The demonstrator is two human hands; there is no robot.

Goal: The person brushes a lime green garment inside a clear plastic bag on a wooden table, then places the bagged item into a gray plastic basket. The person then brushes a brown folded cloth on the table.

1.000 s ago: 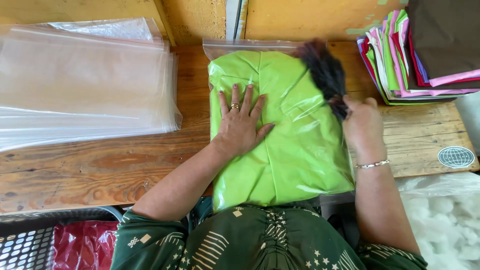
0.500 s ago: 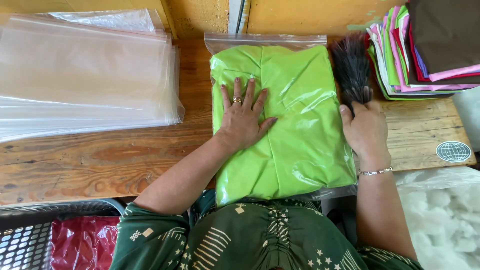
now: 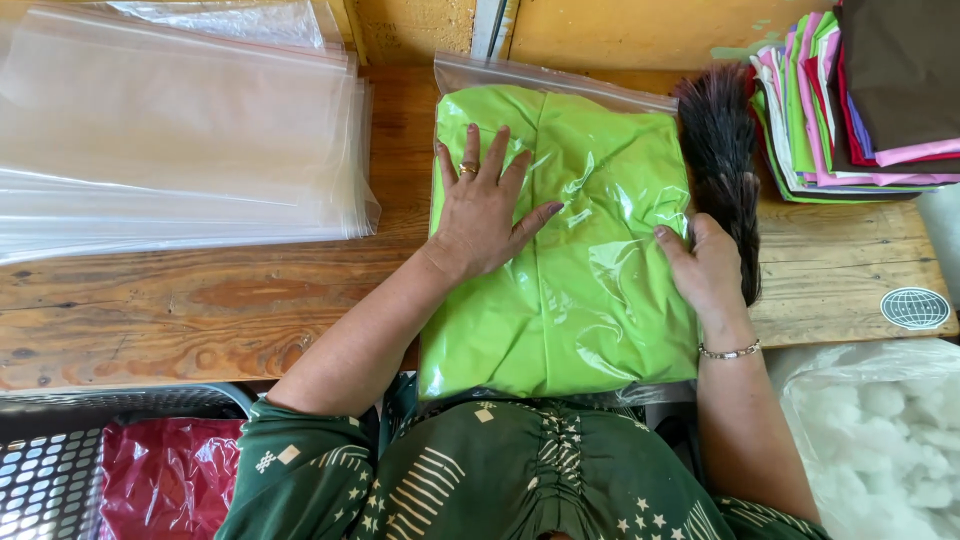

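Observation:
A lime green folded cloth sealed in a clear plastic bag point(image 3: 590, 290) lies on the wooden table point(image 3: 200, 310) in front of me. My left hand point(image 3: 480, 210) rests flat on the bag's upper left part, fingers spread, a ring on one finger. My right hand point(image 3: 705, 265) is at the bag's right edge, closed around the handle of a dark feather brush point(image 3: 722, 150). The brush's bristles point away from me and lie beside the bag's upper right corner. A bracelet sits on my right wrist.
A stack of empty clear plastic bags point(image 3: 170, 140) covers the table's left side. Folded cloths in several colours point(image 3: 860, 100) are piled at the far right. A basket with a red packed bag point(image 3: 160, 480) stands lower left; a bag of white stuffing point(image 3: 880, 440) lower right.
My right hand has swept the brush from on top of the green bag off to its right edge. My left hand has stayed flat on the bag.

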